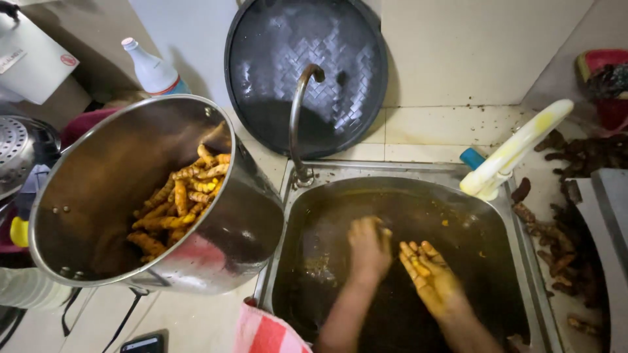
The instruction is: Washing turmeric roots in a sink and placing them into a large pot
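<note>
While both hands work in murky brown water, the rectangular stainless-steel sink serves as the landmark for everything else; to its left, touching its rim, a large round steel pot tilts with its mouth towards the camera, a heap of yellow-orange turmeric roots lying against its lower wall; behind the sink, a dark round lid leans upright on the pale tiled wall, with the curved metal tap rising in front of it from the sink's back rim; right of the sink, dark unwashed roots lie scattered along the counter; a white plastic handle stained yellow juts over the sink's back right corner; inside the sink, near its middle, the left hand curls loosely shut, and whether it grips anything I cannot tell; just beside it, the right hand lies palm up, fingers spread, stained yellow, with a small turmeric piece resting on it.
</note>
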